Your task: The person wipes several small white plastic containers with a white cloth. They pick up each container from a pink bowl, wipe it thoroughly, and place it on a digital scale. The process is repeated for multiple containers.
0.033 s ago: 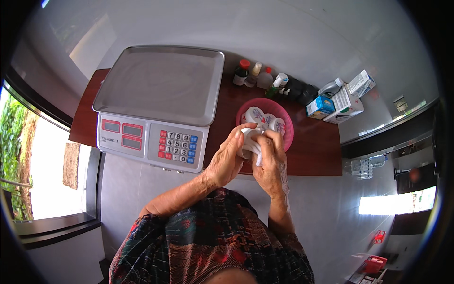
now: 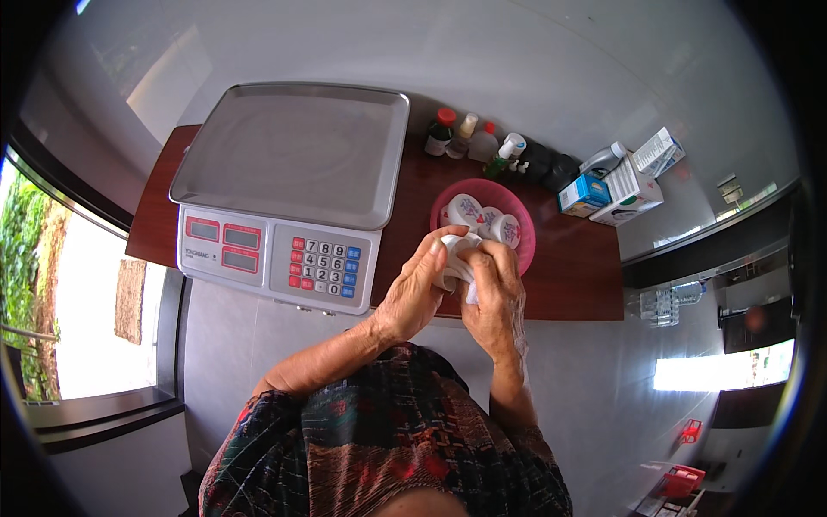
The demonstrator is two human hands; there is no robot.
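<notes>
In front of my body, both hands are raised around a small white cup [image 2: 450, 274]. My left hand [image 2: 415, 284] grips it from the left side, thumb along the near side and fingers at the far rim. A white cloth [image 2: 470, 291] is bunched under the fingers of my right hand [image 2: 493, 289], which press it against the cup. Just beyond the hands, a pink plastic basket [image 2: 524, 207] on the table holds several white round pieces [image 2: 465, 208] with a printed coloured pattern. My hands cover the basket's near-left part.
A silver-tray weighing scale [image 2: 293, 155] takes up the left of the dark red wooden table [image 2: 577, 276]. Several bottles [image 2: 441, 129] line the back wall. Boxes [image 2: 583, 195] and a grey bottle [image 2: 603, 158] stand at the right end. A bright window [image 2: 86, 284] is at far left.
My right hand's fingers and the cloth have shifted slightly against the cup. The left hand, basket and scale look unchanged.
</notes>
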